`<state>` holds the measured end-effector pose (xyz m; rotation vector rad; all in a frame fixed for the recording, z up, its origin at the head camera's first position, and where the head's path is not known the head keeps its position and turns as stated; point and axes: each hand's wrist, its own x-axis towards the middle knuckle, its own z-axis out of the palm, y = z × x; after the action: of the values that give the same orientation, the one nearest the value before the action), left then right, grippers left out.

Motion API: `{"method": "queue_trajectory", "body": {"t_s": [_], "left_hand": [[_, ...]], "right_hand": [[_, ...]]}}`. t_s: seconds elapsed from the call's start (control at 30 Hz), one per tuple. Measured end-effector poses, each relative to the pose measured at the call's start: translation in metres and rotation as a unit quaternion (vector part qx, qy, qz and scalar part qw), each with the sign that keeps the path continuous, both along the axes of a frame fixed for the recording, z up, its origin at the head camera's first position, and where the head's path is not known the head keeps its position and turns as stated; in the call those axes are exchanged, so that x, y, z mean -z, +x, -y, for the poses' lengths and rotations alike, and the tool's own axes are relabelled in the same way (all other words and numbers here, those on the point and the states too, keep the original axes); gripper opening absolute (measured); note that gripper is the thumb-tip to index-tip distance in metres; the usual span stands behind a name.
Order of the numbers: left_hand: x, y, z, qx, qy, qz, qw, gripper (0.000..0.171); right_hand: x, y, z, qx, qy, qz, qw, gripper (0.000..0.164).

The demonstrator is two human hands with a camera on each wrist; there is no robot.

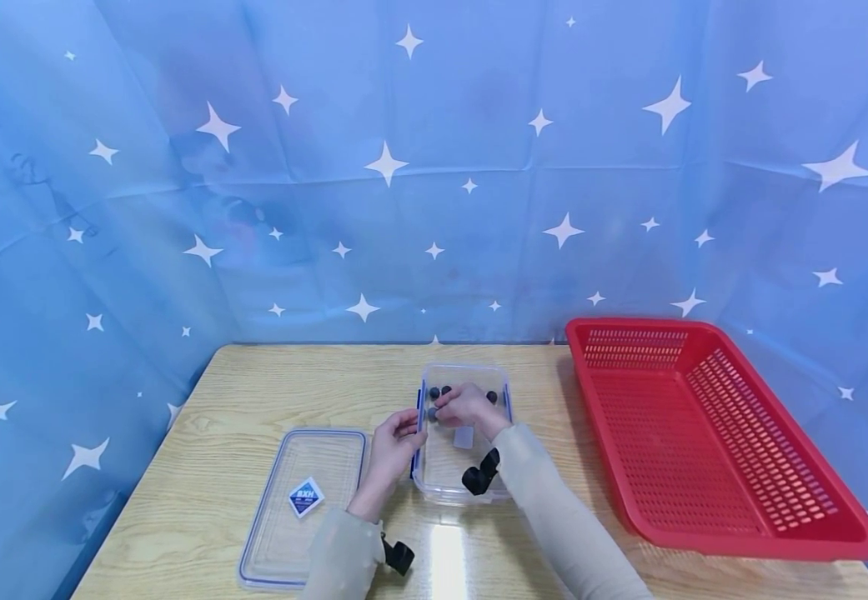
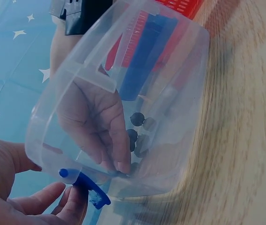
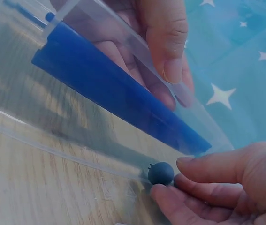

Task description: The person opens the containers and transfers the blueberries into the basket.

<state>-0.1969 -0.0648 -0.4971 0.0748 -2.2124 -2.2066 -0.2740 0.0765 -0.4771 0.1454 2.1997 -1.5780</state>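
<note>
A clear plastic container (image 1: 441, 477) with blue side clips stands on the table, several dark blueberries (image 1: 492, 397) inside it. My left hand (image 1: 392, 450) holds its left wall, thumb over the rim and fingers outside by the blue clip (image 3: 114, 84). Reaching into the container, my right hand (image 1: 467, 406) has thumb and fingers curled round one blueberry (image 3: 161, 173) low near the left wall; how firmly they press it is unclear. Through the clear side, the left wrist view shows the right fingers (image 2: 118, 154) beside other blueberries (image 2: 137, 119).
Left of the container lies its clear lid (image 1: 276, 542), blue-edged, with a blue and white label (image 1: 306, 497). A large red basket (image 1: 674, 450) stands to the right on the wooden table (image 1: 201, 467). Behind hangs a blue cloth (image 1: 464, 275) with white stars.
</note>
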Motion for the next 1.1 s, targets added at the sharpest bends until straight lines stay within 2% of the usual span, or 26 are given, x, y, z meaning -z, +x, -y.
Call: {"method": "queue_trajectory", "body": {"t_s": [0.13, 0.17, 0.27, 0.37, 0.4, 0.53, 0.9, 1.1], "left_hand": [[0.0009, 0.0016, -0.0003, -0.003, -0.001, -0.027, 0.9996, 0.038], [0.0062, 0.0004, 0.0006, 0.001, 0.006, -0.051, 0.9987, 0.036], [0.0062, 0.0018, 0.001, 0.002, 0.006, -0.072, 0.9974, 0.035], [0.0051, 0.0012, 0.0006, 0.001, 0.007, -0.053, 0.9986, 0.037], [-0.0005, 0.0028, -0.0005, -0.004, 0.0, -0.029, 0.9996, 0.039], [-0.0026, 0.0016, -0.0013, -0.005, 0.0, -0.004, 1.0, 0.04], [0.0012, -0.0007, -0.0012, -0.001, -0.01, -0.013, 0.9999, 0.039], [-0.0012, 0.0006, -0.0014, 0.0, -0.011, -0.003, 0.9999, 0.039]], "right_hand": [[0.002, -0.0007, -0.0009, -0.003, -0.007, 0.005, 1.0, 0.023], [0.0028, -0.0009, -0.0011, -0.003, -0.009, 0.007, 1.0, 0.023], [0.0038, -0.0012, -0.0015, -0.006, -0.01, 0.013, 1.0, 0.022], [0.0043, -0.001, -0.0021, -0.008, -0.01, 0.017, 1.0, 0.021], [0.0041, -0.0007, -0.0024, -0.011, -0.011, 0.019, 1.0, 0.02], [0.0043, 0.0013, -0.0041, -0.028, -0.016, 0.017, 0.999, 0.019], [0.0064, 0.0028, -0.0026, -0.062, 0.016, 0.016, 0.998, 0.016], [0.0012, 0.0025, -0.0031, -0.055, 0.017, 0.006, 0.998, 0.016]]}}
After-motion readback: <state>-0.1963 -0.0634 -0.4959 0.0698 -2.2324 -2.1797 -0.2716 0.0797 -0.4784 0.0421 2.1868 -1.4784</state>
